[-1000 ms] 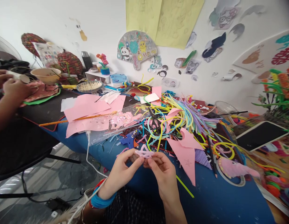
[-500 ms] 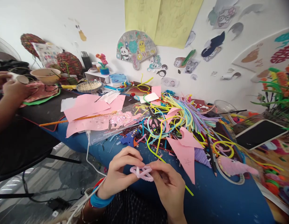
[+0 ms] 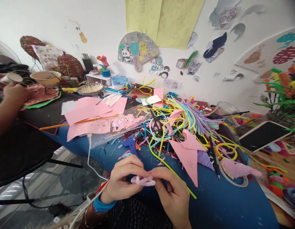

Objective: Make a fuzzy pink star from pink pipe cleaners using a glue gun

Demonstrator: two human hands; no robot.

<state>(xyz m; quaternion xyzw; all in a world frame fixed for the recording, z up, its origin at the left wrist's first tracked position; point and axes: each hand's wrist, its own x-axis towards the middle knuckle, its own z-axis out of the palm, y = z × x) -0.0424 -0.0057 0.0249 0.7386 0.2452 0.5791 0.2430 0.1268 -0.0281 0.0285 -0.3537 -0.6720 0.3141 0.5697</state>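
Low at the front edge of the table, a small light-pink pipe cleaner shape is pinched between both hands. My left hand grips its left and upper side, the wrist wearing a blue band. From the other side my right hand closes thumb and forefinger on the shape's right end. It is seen nearly edge-on, and part of it is hidden by fingers. Just beyond my left hand lies a blue glue gun with an orange nozzle. Cut pink paper with a star drawn on it lies beyond my right hand.
Piled pipe cleaners with black scissors cover the table's middle. Pink sheets lie left, a pencil, a pink stuffed shape and a tablet right. Another person's hand holds a white roll at far left.
The pink pipe cleaner shape has tilted from showing its open star-like face to nearly edge-on. My hands have drawn slightly closer together. At far left, the other person's white roll has shifted.
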